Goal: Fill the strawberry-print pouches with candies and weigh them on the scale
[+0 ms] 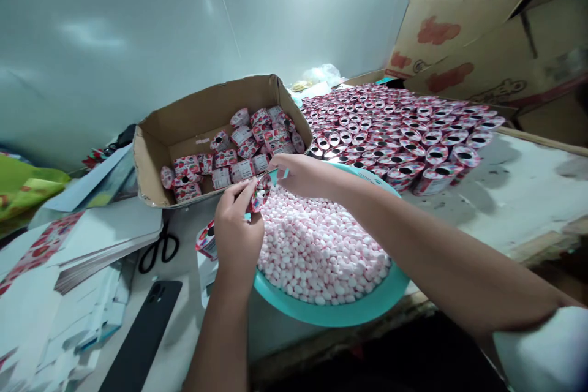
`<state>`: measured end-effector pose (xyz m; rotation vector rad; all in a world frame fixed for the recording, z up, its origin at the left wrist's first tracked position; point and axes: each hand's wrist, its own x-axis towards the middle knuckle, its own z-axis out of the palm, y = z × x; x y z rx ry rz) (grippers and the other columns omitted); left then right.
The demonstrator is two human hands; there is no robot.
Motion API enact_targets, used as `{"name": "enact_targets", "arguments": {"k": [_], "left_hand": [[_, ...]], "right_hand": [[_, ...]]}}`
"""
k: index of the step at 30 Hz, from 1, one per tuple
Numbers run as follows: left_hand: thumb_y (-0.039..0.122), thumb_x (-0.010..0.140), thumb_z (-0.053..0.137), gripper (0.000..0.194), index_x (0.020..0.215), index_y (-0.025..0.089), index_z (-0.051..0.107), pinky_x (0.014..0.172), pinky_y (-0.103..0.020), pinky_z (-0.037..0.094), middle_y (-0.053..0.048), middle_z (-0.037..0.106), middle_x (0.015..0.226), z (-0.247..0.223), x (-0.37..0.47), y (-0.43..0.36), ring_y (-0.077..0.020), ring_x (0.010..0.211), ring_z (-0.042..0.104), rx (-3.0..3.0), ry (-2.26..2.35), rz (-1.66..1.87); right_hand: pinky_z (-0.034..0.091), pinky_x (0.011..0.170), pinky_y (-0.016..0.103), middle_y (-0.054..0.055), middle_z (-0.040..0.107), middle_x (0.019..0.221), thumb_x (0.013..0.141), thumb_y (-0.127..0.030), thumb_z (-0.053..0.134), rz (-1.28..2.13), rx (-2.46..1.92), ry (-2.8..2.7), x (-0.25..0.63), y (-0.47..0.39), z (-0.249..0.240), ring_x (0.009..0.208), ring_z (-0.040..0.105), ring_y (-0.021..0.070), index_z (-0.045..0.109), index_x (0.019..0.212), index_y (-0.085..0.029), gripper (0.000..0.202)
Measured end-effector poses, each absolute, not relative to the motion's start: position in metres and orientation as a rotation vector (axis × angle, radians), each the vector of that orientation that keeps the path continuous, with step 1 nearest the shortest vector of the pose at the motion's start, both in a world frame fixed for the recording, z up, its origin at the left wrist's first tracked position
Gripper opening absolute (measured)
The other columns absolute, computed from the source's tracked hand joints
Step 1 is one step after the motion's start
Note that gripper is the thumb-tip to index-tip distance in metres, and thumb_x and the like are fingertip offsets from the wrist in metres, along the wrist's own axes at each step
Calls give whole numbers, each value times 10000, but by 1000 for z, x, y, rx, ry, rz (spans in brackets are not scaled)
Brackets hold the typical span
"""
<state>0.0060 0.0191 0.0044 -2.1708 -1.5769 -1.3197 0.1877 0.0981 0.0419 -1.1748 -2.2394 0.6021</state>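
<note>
My left hand point(239, 220) grips a small red-and-pink printed pack point(261, 196), its fingers closed around the side. Close against it, my right hand point(296, 176) is closed on a small teal piece point(274, 176), mostly covered by the fingers, so its kind is unclear. Both hands are over the left rim of a round turquoise basin point(331, 318). Pale pink and white pellets like candies point(321, 251) are heaped in the basin. Another printed pack point(207, 241) lies just left of my left wrist.
Behind my hands a cardboard box point(206, 107) holds several printed packs point(248, 147). Rows of upright packs with dark openings point(390, 135) stand at right. Scissors point(158, 249), a dark phone point(142, 334) and stacked white sheets point(110, 226) lie at left. Large cartons point(459, 43) stand behind.
</note>
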Motion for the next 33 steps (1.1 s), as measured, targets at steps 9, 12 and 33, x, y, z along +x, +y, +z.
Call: {"name": "enact_targets", "arguments": {"k": [9,12,33], "left_hand": [[7,733,508,627,1301,233,648,1098,-401,427,-85,626,1250,6,6,20,-252,1215,552,-2319,-1341,-1155],[8,726,520,625,1286,247,661,1115,-406,415,-72,615,1261,5,3,21,-251,1233,535,-2309,-1383,-1250],[125,787,622,490,1274,178,618,1057,-329,461,-95,624,1224,2,8,24,-224,1162,595,-2143,-1627,-1474]], "right_hand": [[439,638,252,40,658,844,781,-75,456,1205,-939,-2089,180,95,48,745,587,154,618,865,-174,208],[466,648,249,41,674,888,783,-79,465,1394,-986,-1942,180,91,56,732,624,149,635,930,-169,242],[521,576,218,22,643,826,871,-109,623,1799,-1009,-1291,166,80,56,610,636,103,600,1029,-168,171]]}}
